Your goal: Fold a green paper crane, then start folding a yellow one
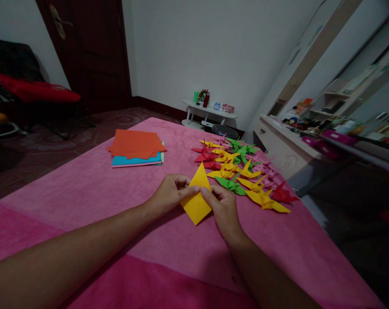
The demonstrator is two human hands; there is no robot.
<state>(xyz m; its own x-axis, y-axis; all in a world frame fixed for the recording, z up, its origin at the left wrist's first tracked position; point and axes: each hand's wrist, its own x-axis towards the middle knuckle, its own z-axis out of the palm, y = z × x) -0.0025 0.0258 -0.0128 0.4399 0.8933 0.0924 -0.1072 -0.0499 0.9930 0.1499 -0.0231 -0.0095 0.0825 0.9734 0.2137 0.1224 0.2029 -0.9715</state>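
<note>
A piece of yellow origami paper (197, 210), folded into a long diamond, is between my two hands, one point up and one down. My left hand (173, 189) grips its left edge, thumb lying across the front and fingers curled behind. On the right edge, my right hand (225, 206) pinches it the same way, the thumb tips almost meeting at the middle. Parts of the fingers are hidden behind the paper. Just beyond my right hand lie several folded paper cranes, among them a green crane (230, 185) and a yellow crane (265, 201).
A stack of coloured paper, orange sheets (136, 142) over blue ones (136, 161), rests on the pink-covered table (110, 189) at the left. Red and pink cranes lie along the right edge. Farther off are a red chair (36, 88), a small white table (210, 110) and a cluttered dresser (287, 137).
</note>
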